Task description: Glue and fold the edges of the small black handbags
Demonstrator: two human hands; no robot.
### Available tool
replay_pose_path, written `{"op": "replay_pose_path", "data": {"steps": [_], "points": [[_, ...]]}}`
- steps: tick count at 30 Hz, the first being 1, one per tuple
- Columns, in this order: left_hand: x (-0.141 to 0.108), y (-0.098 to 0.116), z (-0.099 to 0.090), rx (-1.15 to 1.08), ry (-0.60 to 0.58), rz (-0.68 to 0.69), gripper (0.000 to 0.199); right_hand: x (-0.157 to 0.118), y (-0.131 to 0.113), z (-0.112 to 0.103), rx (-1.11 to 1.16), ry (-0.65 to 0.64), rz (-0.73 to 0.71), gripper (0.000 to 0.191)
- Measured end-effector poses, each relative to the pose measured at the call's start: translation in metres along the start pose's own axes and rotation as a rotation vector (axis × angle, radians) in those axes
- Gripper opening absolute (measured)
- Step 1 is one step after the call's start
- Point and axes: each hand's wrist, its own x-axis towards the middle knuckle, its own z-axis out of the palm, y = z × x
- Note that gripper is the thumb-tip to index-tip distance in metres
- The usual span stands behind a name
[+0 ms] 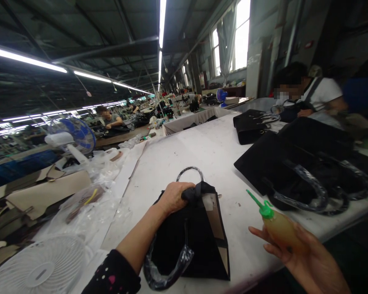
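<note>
A black handbag point(178, 241) stands on the white table in front of me, its plastic-wrapped handle hanging down the near side and another handle arching up behind. My left hand point(175, 198) is closed on the bag's top edge, with dark fabric bunched at the fingers. The bag's right end shows a beige panel between black edges. Off to the right, my right hand point(303, 253) holds a squeeze bottle point(283, 230) of amber liquid, with a green cap and a thin green spout pointing up and left. Bottle and bag are apart.
More black bags point(270, 159) with wrapped handles lie on the table's right side, where a co-worker point(319, 90) sits. Beige bag pieces point(49, 196) and clear plastic cover the left. A white fan point(43, 269) is at near left, a blue fan point(76, 134) beyond.
</note>
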Motion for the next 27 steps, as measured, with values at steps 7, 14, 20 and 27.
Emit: {"op": "replay_pose_path", "data": {"steps": [7,14,20,27], "points": [[-0.008,-0.006,0.041,0.081,-0.186,-0.073,0.021,0.008,0.007,-0.010,-0.124,-0.044,0.018,0.065],[-0.013,-0.013,0.090,0.060,-0.268,-0.105,0.022,0.025,0.004,-0.007,-0.686,-0.047,-0.192,0.062],[-0.015,-0.019,0.099,0.030,-0.250,-0.142,0.024,0.051,-0.002,-0.009,-1.027,-0.115,-0.368,0.053],[-0.017,-0.019,0.103,0.026,-0.222,-0.128,0.025,0.070,0.003,-0.005,-1.258,-0.204,-0.560,0.043]]}}
